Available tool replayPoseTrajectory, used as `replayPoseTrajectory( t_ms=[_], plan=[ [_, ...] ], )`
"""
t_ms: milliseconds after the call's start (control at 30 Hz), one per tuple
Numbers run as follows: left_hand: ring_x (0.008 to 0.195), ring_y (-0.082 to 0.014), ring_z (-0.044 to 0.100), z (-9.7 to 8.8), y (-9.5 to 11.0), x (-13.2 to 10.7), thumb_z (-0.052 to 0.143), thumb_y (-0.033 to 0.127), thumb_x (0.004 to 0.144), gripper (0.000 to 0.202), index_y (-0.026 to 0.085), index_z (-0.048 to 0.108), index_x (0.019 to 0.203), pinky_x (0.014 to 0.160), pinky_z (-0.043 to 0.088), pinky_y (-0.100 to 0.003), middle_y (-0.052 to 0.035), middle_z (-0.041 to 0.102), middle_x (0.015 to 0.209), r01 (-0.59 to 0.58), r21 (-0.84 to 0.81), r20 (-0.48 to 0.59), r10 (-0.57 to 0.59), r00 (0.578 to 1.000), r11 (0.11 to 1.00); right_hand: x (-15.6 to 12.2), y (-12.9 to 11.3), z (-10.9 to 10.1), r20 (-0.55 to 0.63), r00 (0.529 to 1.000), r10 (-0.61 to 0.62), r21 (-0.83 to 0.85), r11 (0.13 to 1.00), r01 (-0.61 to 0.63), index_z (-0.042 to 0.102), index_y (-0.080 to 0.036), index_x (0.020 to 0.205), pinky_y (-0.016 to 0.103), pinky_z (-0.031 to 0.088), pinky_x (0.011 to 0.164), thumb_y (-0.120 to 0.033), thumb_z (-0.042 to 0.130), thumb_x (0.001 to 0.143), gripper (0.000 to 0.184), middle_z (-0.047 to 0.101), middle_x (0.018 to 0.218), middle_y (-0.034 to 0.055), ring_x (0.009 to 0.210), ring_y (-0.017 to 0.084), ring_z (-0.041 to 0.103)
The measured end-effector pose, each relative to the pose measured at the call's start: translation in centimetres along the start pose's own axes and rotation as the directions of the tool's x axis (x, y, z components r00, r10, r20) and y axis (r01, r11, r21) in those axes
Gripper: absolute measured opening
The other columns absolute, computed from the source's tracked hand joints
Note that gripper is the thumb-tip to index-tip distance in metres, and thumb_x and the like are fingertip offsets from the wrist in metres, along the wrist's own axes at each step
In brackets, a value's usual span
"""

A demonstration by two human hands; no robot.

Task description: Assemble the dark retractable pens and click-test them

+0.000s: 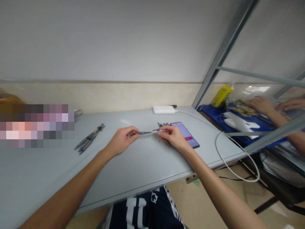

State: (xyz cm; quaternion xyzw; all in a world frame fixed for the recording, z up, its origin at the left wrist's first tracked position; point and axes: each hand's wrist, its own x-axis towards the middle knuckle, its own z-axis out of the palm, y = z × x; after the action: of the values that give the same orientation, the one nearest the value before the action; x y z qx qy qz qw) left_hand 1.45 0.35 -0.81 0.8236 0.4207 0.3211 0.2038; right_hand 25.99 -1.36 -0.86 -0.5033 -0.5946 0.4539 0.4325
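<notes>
Just above the grey table [114, 184] I hold a slim dark pen [145, 132] level between my two hands. The fingers of my left hand [122, 139] are closed round its left end. My right hand [173, 136] pinches the other end, where a lighter, shiny part shows. A small pile of grey pens [90, 139] lies slantwise to the left of my left hand. More pens [162, 124] lie just behind my right hand, partly hidden by it. A lit phone [185, 131] rests on the table, partly behind my right hand.
A white power bank [164, 109] stands near the wall, its white cable [216, 140] looping over the table's right edge. Past a metal frame [222, 54], another person's hands [262, 105] are at a blue table with a yellow packet [222, 95]. The far left is pixelated.
</notes>
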Motion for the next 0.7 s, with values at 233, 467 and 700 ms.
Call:
replayPoseTrajectory(
  t_ms=[233, 467, 700],
  plan=[
    [0.065, -0.0136, 0.058, 0.2, 0.1, -0.1, 0.06, 0.038, 0.079, 0.025, 0.016, 0.067, 0.088, 0.065, 0.046, -0.025, -0.0015, 0.066, 0.072, 0.023, -0.075, -0.133, -0.033, 0.991, 0.997, -0.9, -0.3, -0.3, 0.145, 0.984, 0.104, 0.429, 0.89, -0.157, 0.068, -0.014, 0.078, 0.02, 0.041, 0.05, -0.03, 0.074, 0.065, 0.021, 0.066, 0.063, 0.0012, 0.05, 0.009, 0.057],
    [0.079, -0.0181, 0.066, 0.2, 0.0, -0.1, 0.06, 0.038, 0.08, 0.028, 0.016, 0.068, 0.095, 0.075, 0.05, -0.03, -0.007, 0.072, 0.088, 0.027, -0.197, -0.11, -0.05, 0.993, 0.98, -0.7, -1.1, -0.5, 0.154, 0.97, 0.187, 0.689, 0.684, -0.241, 0.067, -0.014, 0.073, 0.019, 0.047, 0.055, -0.034, 0.056, 0.085, 0.026, 0.068, 0.064, 0.0048, 0.055, 0.01, 0.06],
    [0.077, -0.0189, 0.067, 0.3, 0.1, 0.0, 0.065, 0.039, 0.075, 0.025, 0.016, 0.065, 0.086, 0.074, 0.052, -0.03, -0.0061, 0.071, 0.081, 0.026, -0.287, -0.166, -0.077, 0.983, 0.957, -0.5, -0.8, -0.8, 0.22, 0.954, 0.205, 0.705, 0.642, -0.301, 0.067, -0.011, 0.076, 0.019, 0.047, 0.053, -0.043, 0.045, 0.091, 0.042, 0.068, 0.063, 0.0079, 0.054, 0.011, 0.061]
  ],
)
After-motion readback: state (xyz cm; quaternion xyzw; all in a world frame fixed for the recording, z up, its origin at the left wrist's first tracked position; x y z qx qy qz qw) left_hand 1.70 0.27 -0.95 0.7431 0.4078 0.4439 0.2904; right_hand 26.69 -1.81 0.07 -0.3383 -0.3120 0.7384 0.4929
